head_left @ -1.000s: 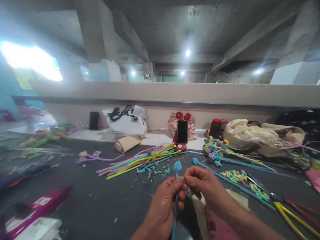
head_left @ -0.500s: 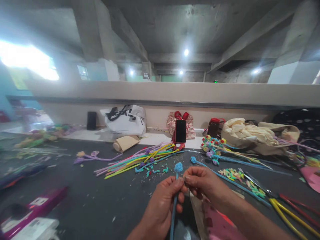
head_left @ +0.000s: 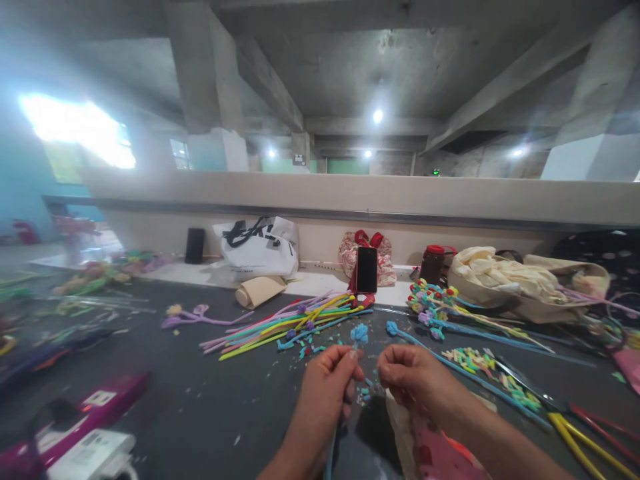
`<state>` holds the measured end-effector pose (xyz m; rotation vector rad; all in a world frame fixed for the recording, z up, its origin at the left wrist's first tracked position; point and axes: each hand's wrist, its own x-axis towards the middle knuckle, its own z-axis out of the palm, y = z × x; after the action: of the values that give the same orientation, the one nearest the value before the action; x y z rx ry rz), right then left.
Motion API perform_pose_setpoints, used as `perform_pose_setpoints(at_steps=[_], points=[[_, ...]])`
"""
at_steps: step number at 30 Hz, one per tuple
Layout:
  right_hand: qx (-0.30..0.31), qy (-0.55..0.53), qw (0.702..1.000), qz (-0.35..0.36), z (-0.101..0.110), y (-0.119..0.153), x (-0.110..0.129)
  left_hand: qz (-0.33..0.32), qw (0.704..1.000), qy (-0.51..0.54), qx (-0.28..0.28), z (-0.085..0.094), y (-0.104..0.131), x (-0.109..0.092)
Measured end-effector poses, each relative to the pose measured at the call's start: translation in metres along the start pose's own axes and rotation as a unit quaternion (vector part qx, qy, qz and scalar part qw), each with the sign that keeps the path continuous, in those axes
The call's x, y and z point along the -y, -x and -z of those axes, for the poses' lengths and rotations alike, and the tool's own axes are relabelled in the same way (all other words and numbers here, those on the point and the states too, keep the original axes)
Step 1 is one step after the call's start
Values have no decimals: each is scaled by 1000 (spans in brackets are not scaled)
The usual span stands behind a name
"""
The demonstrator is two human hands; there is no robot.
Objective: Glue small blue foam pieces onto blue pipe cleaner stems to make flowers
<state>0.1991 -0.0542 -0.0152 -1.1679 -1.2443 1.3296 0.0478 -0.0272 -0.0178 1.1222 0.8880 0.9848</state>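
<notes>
**Hands now apart, blue flower in the left hand alone**

Nearest, the blue stem (head_left: 330, 453) runs out of the bottom of the view, so its end is cut off, as is the near edge of the desk (head_left: 200, 413). A pink item (head_left: 440, 453) is partly covered by the right forearm. Toward the desk's left side, a purple object (head_left: 115, 400) is blurred and cut off.

The left hand (head_left: 320, 400) has its fingers closed on the stem, just below the blue flower (head_left: 359, 333); the exact grip is hidden. The right hand (head_left: 425, 380), which met the left a moment ago, has moved off, uncovering clippings (head_left: 365, 397) between them. Its fingers are curled nearly together; whether they meet or hold anything, I cannot tell. The joint two-handed work at the stem appears paused or finished.

Beyond, a second blue-tipped stem (head_left: 475, 373) slants toward the desk's right side. Farther off, coloured stems (head_left: 300, 317) lie short of the far edge, where a phone (head_left: 367, 270) stands propped.
</notes>
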Motion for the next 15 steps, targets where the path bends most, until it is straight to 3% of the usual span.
perform_pose_setpoints(at_steps=[9,15], points=[[-49,37,998,35,0,3,10,62,993,89,42,-4,2,-4],[-59,14,997,51,-6,-1,-1,82,988,122,48,-7,3,1]])
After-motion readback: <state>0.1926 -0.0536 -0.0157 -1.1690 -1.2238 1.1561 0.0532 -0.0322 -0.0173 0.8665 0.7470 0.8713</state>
